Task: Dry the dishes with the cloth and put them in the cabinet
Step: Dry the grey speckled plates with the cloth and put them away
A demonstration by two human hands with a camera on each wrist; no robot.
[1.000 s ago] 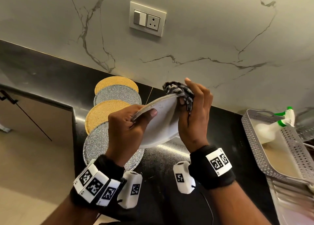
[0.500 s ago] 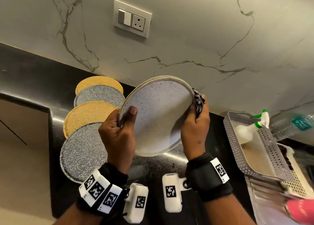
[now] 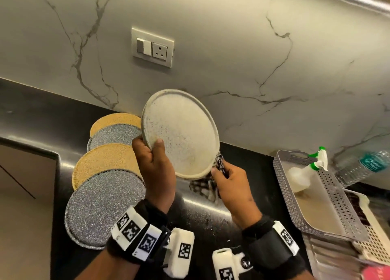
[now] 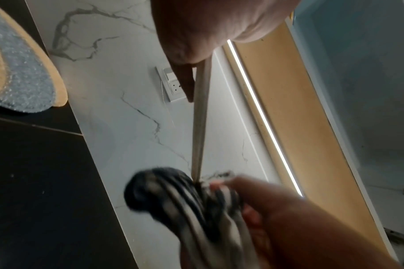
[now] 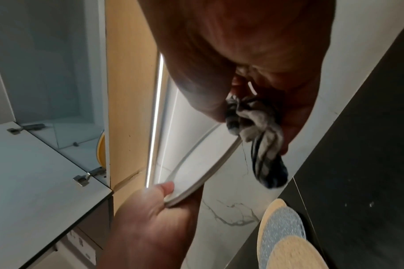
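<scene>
A: Step?
B: Drying, likely near the end. Speckled plate (image 3: 181,134) is held up on edge, centre of the head view, in front of the marble wall. Left hand (image 3: 155,167) grips its lower-left rim, thumb over the face, the other fingers behind.
A: Right?
B: Right hand (image 3: 231,180) has its fingers bunched round the checked cloth (image 3: 207,184), pressed against the plate's lower-right rim. Cloth hangs below the plate, above the black surface (image 3: 211,218).
A: Wrist views agree?
B: Yes. Left wrist shows the plate edge-on with the cloth wad touching its rim. Right wrist shows the cloth in the palm and, upper left of that frame, the cabinet (image 5: 58,76) with its door open.
A: Next move?
B: My guess: finish the rim, then lift the plate to the cabinet. Left hand alone would have to carry it, so the rim pinch needs to be firm. Cloth should come clear first.
A: Other stuff?
B: Four glitter mats (image 3: 105,208), gold and silver, overlapping at left on the surface. Grey basket (image 3: 341,205) with a spray bottle (image 3: 304,174) at right, water bottle (image 3: 363,167) behind it.
</scene>
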